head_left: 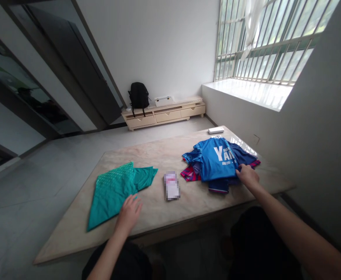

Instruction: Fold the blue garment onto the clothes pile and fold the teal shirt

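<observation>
A green shirt lies folded over on the left part of the marble-look table. By its lower right edge is my left hand, fingers spread and holding nothing. On the right, a blue shirt with white lettering tops a loose pile of clothes. My right hand has its fingers closed at the lower right corner of this blue shirt. Dark blue cloth and pink-and-purple patterned cloth stick out from beneath it.
Between the clothes lies a blurred-out, phone-shaped object. A white case sits at the table's far edge. Beyond stands a low wooden cabinet carrying a black backpack and a white box. A barred window is at right.
</observation>
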{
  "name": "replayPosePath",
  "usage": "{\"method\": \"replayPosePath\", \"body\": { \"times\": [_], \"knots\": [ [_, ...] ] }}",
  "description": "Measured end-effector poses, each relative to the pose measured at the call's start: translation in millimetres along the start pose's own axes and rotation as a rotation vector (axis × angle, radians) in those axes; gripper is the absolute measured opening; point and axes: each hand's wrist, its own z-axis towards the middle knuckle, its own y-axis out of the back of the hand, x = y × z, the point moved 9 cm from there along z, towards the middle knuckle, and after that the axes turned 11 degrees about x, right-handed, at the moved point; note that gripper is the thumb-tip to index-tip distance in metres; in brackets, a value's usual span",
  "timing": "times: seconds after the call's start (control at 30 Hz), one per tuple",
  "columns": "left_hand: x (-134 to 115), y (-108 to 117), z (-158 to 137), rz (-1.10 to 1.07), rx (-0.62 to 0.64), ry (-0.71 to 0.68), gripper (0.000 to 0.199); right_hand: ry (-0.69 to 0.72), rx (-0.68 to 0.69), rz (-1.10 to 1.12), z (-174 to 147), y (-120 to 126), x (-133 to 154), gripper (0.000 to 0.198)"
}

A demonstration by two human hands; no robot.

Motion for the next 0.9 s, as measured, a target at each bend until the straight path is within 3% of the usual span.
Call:
{"method": "replayPosePath", "body": {
  "times": [0.13, 0.27, 0.43, 0.63, 0.9],
  "knots": [
    [97, 25, 1, 0.018, -0.019, 0.374, 0.035, -0.11, 0.082, 0.016, -5, -8, -19, 0.034],
    [141, 13, -1, 0.011, 0.024, 0.545, 0.036, -0.113, 0.092, 0.031, -12, -14, -32, 0.033],
    [148, -8, 2, -0.009, 0.137, 0.481, 0.02, -0.169, 0.067, 0.071, -21, -13, -38, 0.033],
    [138, -13, -6, -0.017, 0.189, 0.405, 0.024, -0.184, 0.04, 0.123, -32, -9, -38, 0.034],
    [132, -7, -17, -0.004, 0.21, 0.488, 0.024, -0.122, -0.007, 0.142, -37, -6, -34, 0.033]
  ]
}}
